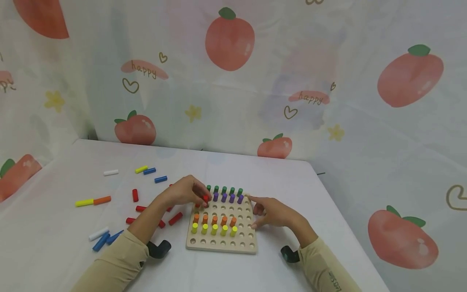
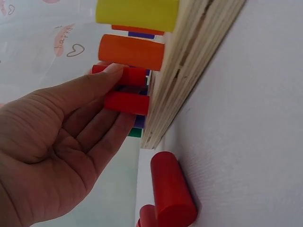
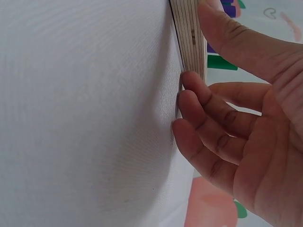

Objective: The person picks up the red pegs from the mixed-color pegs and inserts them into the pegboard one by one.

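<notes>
My left hand (image 1: 187, 191) pinches a red peg (image 1: 206, 198) between thumb and fingers at the left side of a wooden pegboard (image 1: 221, 245). In the left wrist view the thumb lies against that peg (image 2: 135, 75), and another red peg (image 2: 127, 102) stands at the board's edge in front of it. Rows of green pegs (image 1: 224, 190), purple pegs (image 1: 224, 198), orange pegs (image 1: 214, 220) and yellow pegs (image 1: 214, 230) stand upright in the board. My right hand (image 1: 273, 211) touches the board's right edge, its index finger stretched to the far corner and its thumb lower down.
Loose red pegs (image 1: 175, 219) lie left of the board, some partly behind the left arm. Further left are blue pegs (image 1: 101, 241), white pegs (image 1: 111, 172), a yellow peg (image 1: 84, 202) and an orange peg (image 1: 102, 200). A fruit-printed cloth (image 1: 226, 101) hangs behind the white table (image 1: 277, 174).
</notes>
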Demonstrator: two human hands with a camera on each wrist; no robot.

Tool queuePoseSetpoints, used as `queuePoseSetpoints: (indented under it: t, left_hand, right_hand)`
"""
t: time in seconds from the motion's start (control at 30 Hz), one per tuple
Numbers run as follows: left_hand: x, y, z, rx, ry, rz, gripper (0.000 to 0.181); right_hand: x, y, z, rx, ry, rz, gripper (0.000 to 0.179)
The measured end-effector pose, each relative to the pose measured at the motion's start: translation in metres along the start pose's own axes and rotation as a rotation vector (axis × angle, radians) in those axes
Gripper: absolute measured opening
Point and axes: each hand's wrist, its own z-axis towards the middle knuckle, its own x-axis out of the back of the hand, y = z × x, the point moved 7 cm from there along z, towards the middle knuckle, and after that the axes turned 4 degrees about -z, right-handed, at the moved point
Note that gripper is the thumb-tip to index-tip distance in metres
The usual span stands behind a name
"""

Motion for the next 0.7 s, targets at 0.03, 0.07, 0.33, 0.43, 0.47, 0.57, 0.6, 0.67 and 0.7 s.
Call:
queuePoseSetpoints:
  t: [0.03, 0.07, 0.33, 0.43, 0.47, 0.57, 0.6, 0.67, 0.7]
  left_hand:
    - [-0.0011, -0.0004, 0.0003, 0.007, 0.000, 0.006, 0.017]
    - [-0.0020, -0.0005, 0.0007, 0.014, 0.000, 0.012, 0.017]
    - [-0.0022, 0.0019, 0.0010, 0.050, 0.016, 0.031, 0.017]
    - [-0.0021, 0.0010, 0.0013, 0.059, 0.021, 0.033, 0.017]
    - [-0.0023, 0.0010, 0.0011, 0.056, 0.021, 0.034, 0.017]
    - [-0.0035, 0.0001, 0.0009, 0.050, 0.023, 0.022, 0.016]
    - [-0.0038, -0.0004, 0.0008, 0.048, 0.025, 0.019, 0.016]
    - [-0.0049, -0.0009, 0.0008, 0.042, 0.026, 0.016, 0.016]
    - [-0.0056, -0.0011, 0.0010, 0.042, 0.026, 0.016, 0.017]
  right_hand:
    - [0.0003, 0.0003, -0.0003, -0.001, 0.000, -0.001, 0.092]
    - [0.0005, 0.0005, -0.0004, -0.001, -0.001, 0.000, 0.092]
    - [0.0046, -0.0011, 0.0000, -0.007, -0.001, 0.006, 0.094]
    - [0.0041, -0.0020, 0.0007, -0.006, -0.005, 0.015, 0.094]
    - [0.0037, -0.0020, 0.0009, -0.005, -0.006, 0.018, 0.093]
    - [0.0026, -0.0012, 0.0015, 0.003, -0.009, 0.025, 0.093]
    - [0.0022, -0.0011, 0.0015, 0.006, -0.010, 0.027, 0.092]
    - [0.0012, -0.0001, 0.0011, 0.007, -0.013, 0.026, 0.092]
    - [0.0008, 0.0003, 0.0007, 0.006, -0.014, 0.025, 0.092]
